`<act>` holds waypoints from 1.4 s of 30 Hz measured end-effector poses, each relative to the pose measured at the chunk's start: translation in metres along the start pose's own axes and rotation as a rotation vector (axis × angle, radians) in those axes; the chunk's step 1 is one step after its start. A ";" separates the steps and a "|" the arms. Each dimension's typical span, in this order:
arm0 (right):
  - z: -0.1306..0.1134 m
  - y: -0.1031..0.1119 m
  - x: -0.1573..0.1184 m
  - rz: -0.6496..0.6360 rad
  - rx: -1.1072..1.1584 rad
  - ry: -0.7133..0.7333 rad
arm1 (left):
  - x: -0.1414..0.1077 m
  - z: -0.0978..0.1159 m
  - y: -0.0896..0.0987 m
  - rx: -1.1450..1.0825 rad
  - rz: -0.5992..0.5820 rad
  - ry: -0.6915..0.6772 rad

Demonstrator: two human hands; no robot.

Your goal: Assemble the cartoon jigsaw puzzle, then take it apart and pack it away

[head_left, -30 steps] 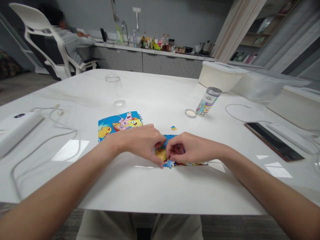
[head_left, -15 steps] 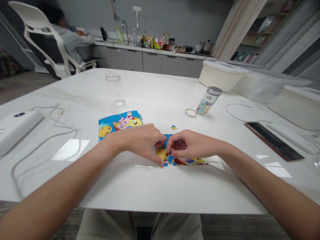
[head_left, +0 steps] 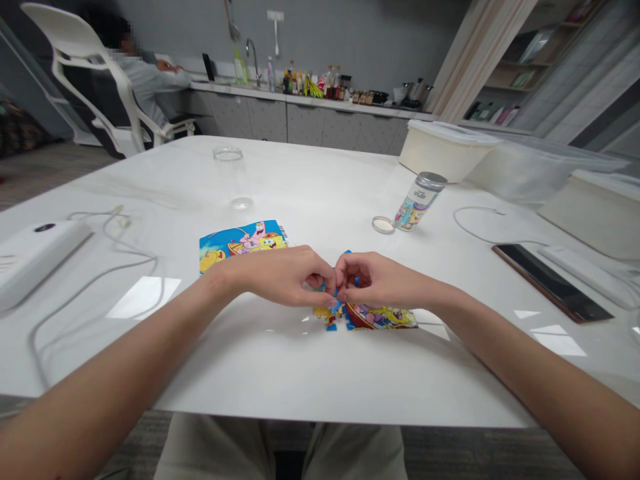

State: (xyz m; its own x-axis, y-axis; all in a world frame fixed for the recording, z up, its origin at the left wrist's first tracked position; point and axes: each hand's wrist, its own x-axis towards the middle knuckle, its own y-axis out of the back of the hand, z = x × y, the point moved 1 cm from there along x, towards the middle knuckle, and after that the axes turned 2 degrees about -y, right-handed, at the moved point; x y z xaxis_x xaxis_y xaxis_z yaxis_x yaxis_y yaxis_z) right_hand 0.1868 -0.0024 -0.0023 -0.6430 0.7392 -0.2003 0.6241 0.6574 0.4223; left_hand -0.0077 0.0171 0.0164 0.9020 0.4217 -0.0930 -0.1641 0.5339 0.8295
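- Puzzle [head_left: 380,319] sits partly joined at lower center of the frame, with the rest hidden under your hands.
- Your left grip [head_left: 285,277] and right grip [head_left: 380,280] are closed, pinching blue pieces [head_left: 336,308] above it.
- Picture card [head_left: 240,241] lies just up-left.

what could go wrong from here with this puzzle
The left hand and right hand are working close together just above the puzzle, so a slip could probably knock joined pieces apart. The pieces at its left end look ragged and may not be firmly fitted, so they might shift. Any dropped piece could also slide on the smooth white table.
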 end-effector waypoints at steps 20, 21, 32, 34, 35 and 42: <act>-0.001 -0.005 0.002 0.005 0.039 -0.003 | -0.001 -0.003 0.005 -0.111 -0.050 0.070; -0.001 -0.006 0.003 0.028 0.037 0.010 | -0.002 -0.001 0.005 -0.109 -0.060 0.085; 0.001 -0.017 0.003 -0.030 0.067 -0.002 | -0.037 0.035 -0.039 -0.227 0.360 0.418; -0.001 -0.017 0.003 -0.032 0.062 0.004 | -0.036 0.036 -0.051 -0.354 0.429 0.427; -0.002 -0.016 0.003 -0.029 0.056 0.008 | -0.036 0.036 -0.056 -0.396 0.459 0.427; -0.001 -0.010 0.000 -0.015 -0.244 0.166 | -0.045 0.045 -0.068 -0.425 0.614 0.569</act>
State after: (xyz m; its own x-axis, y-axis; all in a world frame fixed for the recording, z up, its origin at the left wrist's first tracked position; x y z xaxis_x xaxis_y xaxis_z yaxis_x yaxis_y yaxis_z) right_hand 0.1800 -0.0086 -0.0054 -0.7276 0.6825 -0.0690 0.5018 0.5982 0.6248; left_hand -0.0195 -0.0713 -0.0111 0.2965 0.9535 -0.0541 -0.7800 0.2744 0.5624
